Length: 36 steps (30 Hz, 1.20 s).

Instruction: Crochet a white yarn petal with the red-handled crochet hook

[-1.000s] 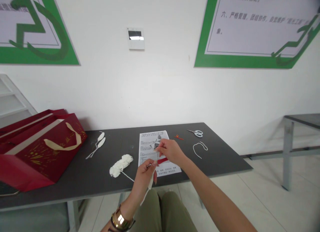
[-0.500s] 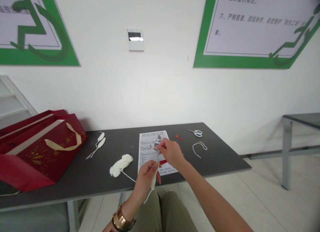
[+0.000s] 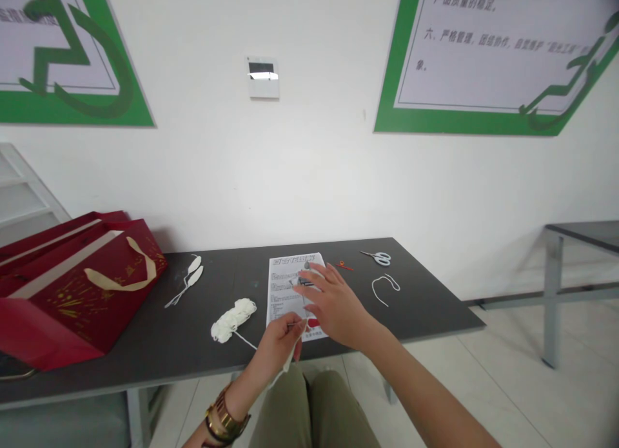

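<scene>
My left hand [image 3: 283, 335] is closed on a narrow white yarn piece [image 3: 289, 361], which hangs below the fingers over the front edge of the table. A thin strand runs up from this hand. My right hand [image 3: 336, 303] is just above and to the right, its fingers spread over the printed sheet [image 3: 283, 306]; whether a strand touches them is too small to tell. To the left lies a bundle of white yarn [image 3: 233, 319], its strand leading toward my left hand. Farther left, two white leaf-shaped yarn pieces [image 3: 194, 276] with long tails rest on the table.
Scissors [image 3: 381, 259] lie at the back right of the dark table [image 3: 425, 306], with small orange-red items [image 3: 344, 266] beside them. A loose white yarn length [image 3: 380, 293] curls nearer. Red gift bags [image 3: 120, 300] stand at the left end, against a white wall.
My right hand has opened from a pinch and spread its fingers, turning over the sheet. My left hand has shifted slightly left and down, still holding the white yarn piece.
</scene>
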Each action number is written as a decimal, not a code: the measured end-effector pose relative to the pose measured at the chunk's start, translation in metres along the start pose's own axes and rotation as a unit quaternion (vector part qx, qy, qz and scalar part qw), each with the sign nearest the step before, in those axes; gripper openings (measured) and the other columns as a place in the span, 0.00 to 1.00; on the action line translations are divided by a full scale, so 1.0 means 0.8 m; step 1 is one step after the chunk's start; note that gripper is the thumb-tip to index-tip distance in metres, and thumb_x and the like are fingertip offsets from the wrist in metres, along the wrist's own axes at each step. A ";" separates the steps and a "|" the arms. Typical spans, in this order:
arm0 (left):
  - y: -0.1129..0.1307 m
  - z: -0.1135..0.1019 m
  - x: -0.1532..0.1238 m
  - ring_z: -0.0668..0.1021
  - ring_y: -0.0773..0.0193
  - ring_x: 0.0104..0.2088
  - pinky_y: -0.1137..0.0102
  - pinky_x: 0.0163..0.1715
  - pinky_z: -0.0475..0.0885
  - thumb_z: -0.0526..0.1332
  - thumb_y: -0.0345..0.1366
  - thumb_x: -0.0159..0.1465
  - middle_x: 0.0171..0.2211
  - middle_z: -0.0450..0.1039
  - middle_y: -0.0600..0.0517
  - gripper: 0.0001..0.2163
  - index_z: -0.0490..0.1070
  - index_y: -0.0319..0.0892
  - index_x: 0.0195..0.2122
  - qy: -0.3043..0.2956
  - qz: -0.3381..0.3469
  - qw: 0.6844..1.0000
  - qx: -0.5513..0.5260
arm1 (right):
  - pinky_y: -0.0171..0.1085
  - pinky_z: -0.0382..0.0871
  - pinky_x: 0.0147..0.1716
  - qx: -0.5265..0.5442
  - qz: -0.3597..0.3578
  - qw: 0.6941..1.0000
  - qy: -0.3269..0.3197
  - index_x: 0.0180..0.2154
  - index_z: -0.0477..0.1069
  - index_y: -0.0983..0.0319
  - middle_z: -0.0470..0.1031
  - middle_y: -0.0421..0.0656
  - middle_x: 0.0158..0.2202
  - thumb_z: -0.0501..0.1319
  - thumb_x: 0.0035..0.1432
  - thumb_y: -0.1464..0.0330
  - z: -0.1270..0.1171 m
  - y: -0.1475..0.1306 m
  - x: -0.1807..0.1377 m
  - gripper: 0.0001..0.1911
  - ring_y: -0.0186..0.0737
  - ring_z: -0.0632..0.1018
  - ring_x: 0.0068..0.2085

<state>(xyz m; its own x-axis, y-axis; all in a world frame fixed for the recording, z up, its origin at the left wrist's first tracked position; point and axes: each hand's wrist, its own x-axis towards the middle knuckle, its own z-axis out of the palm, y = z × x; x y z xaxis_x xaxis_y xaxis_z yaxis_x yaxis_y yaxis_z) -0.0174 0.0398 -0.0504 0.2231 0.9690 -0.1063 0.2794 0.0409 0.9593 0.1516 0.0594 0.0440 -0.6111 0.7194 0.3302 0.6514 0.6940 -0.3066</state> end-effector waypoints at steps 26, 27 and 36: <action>0.019 -0.017 -0.020 0.73 0.64 0.27 0.70 0.31 0.65 0.56 0.40 0.66 0.28 0.77 0.52 0.21 0.59 0.41 0.58 -0.072 0.123 0.990 -0.011 | 0.32 0.63 0.23 0.400 0.206 0.891 -0.064 0.24 0.78 0.65 0.74 0.40 0.19 0.63 0.47 0.69 0.047 0.033 -0.021 0.07 0.33 0.71 0.22; 0.019 -0.018 -0.021 0.73 0.64 0.27 0.71 0.30 0.65 0.56 0.41 0.66 0.28 0.77 0.51 0.17 0.65 0.40 0.54 -0.074 0.116 0.990 -0.008 | 0.32 0.62 0.23 0.397 0.209 0.892 -0.056 0.24 0.78 0.65 0.74 0.40 0.19 0.63 0.47 0.69 0.045 0.032 -0.024 0.07 0.33 0.71 0.22; 0.000 -0.038 -0.026 0.71 0.71 0.19 0.73 0.21 0.70 0.55 0.43 0.67 0.23 0.70 0.57 0.15 0.70 0.37 0.30 -0.126 0.026 0.992 -0.001 | 0.33 0.59 0.24 0.379 0.198 0.901 -0.069 0.23 0.78 0.64 0.73 0.38 0.19 0.62 0.47 0.71 0.020 0.016 -0.039 0.06 0.34 0.69 0.23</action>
<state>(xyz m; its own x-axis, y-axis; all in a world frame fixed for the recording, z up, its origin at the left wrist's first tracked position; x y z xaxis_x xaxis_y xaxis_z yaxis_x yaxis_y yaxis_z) -0.0504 0.0268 -0.0398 0.4628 0.8784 -0.1191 0.2593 -0.0058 0.9658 0.1718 0.0465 0.0158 -0.4822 0.8753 -0.0380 0.3687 0.1633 -0.9151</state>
